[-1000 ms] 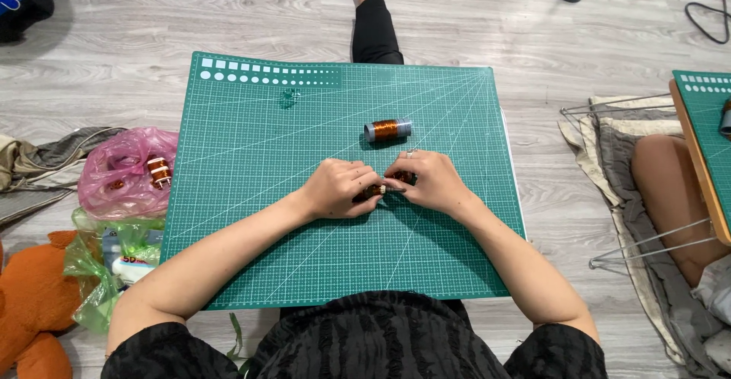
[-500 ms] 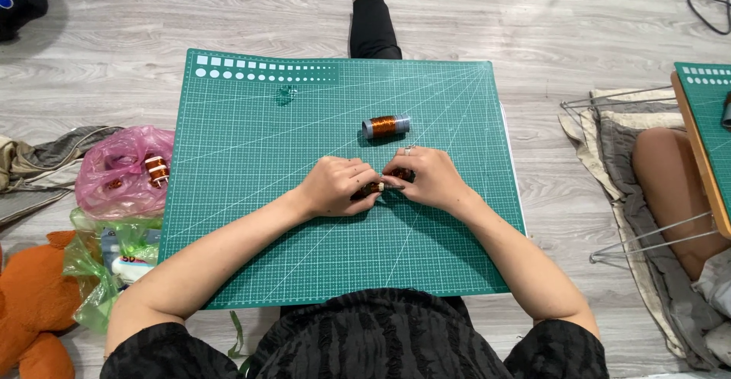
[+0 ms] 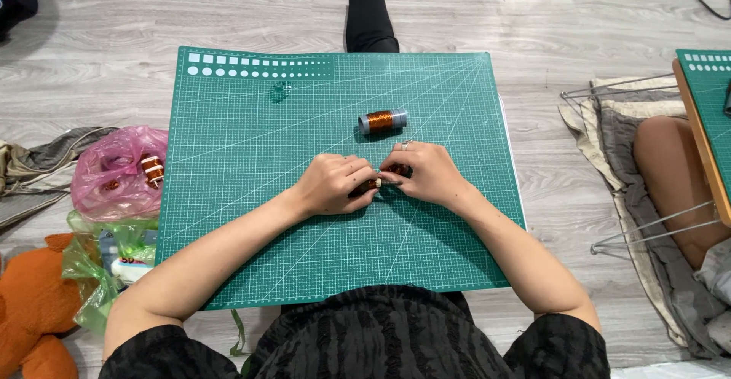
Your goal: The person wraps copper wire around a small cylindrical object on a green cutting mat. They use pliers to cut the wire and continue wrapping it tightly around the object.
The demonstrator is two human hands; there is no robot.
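My left hand (image 3: 333, 184) and my right hand (image 3: 427, 172) meet at the middle of a green cutting mat (image 3: 251, 151). Together they pinch a small coil of copper-coloured wire (image 3: 378, 182), mostly hidden by the fingers. A spool of copper wire (image 3: 382, 121) lies on its side on the mat just beyond my hands, untouched. A small clear object (image 3: 279, 90) rests on the mat further back to the left.
A pink plastic bag (image 3: 114, 170) holding another copper spool (image 3: 153, 170) lies left of the mat, with a green bag (image 3: 95, 269) and an orange plush toy (image 3: 34, 307) below it. At the right sits another person's leg (image 3: 674, 181) beside a second mat (image 3: 712, 101).
My hands have stayed together at the mat's middle, with only slight finger movement on the wire coil. The spool has not moved.
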